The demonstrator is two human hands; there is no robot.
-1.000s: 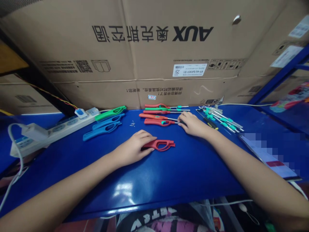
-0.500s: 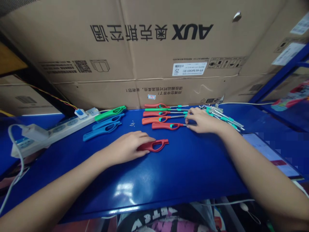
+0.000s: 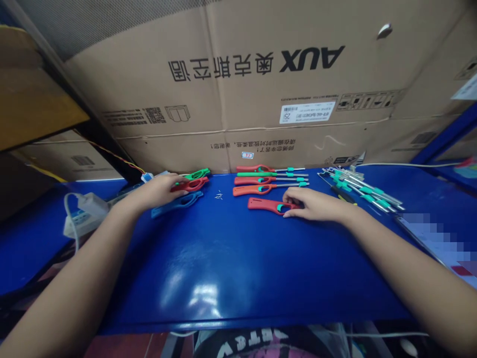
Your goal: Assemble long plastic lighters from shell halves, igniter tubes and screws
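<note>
My left hand is closed round a red lighter handle shell. It is at the back left, between a green handle shell and a blue handle shell, and covers part of both. My right hand pinches the front end of a red long-nosed lighter. Its teal trigger shows just left of my fingers, and its metal rod is hidden by the hand. Behind it lie an orange lighter and several other red and green ones in a row, rods pointing right.
Metal rods with teal parts lie heaped at the back right, beside a dark screwdriver. Tiny pale pieces sit mid-table. A power strip stands left, a tablet-like screen right. A large cardboard sheet closes the back.
My left hand has carried the red shell back and left to the green and blue shells. My right hand has shifted from the red lighter's rod to its trigger end. The view has turned slightly.
</note>
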